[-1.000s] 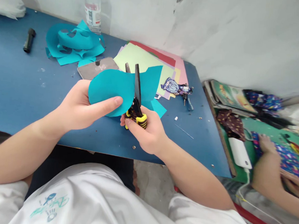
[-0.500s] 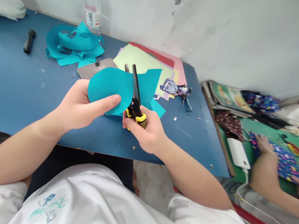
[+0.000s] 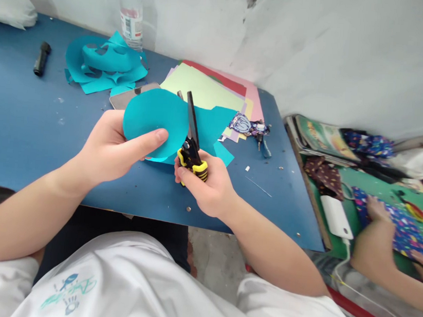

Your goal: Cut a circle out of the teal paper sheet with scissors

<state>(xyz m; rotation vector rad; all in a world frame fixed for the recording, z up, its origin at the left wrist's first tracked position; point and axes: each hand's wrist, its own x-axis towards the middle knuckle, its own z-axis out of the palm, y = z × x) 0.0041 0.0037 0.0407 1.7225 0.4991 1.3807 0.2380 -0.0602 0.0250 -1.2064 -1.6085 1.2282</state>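
Note:
Between its thumb and fingers my left hand (image 3: 119, 146) pinches a turquoise sheet of paper (image 3: 152, 112) by its rounded side. My right hand (image 3: 210, 180) grips black-and-yellow scissors (image 3: 192, 132), whose blades point away from me and are parted around the sheet. A curved cut edge runs down to the blades, and the angular rest of the sheet spreads to their right. The fingers of my left hand behind the paper are mostly hidden.
Turquoise scraps (image 3: 105, 64) lie by a clear bottle (image 3: 131, 20). Behind the sheet is a stack of coloured paper (image 3: 199, 84), with a cartoon keychain (image 3: 240, 123) beside it. At right, another person's hand (image 3: 379, 211) rests on patterned cloth (image 3: 410, 233) near a white power bank (image 3: 336, 216).
The turquoise sheet has turned slightly: its rounded part sits a little higher, its right-hand part lower. My right hand and the scissors have stayed nearly in place.

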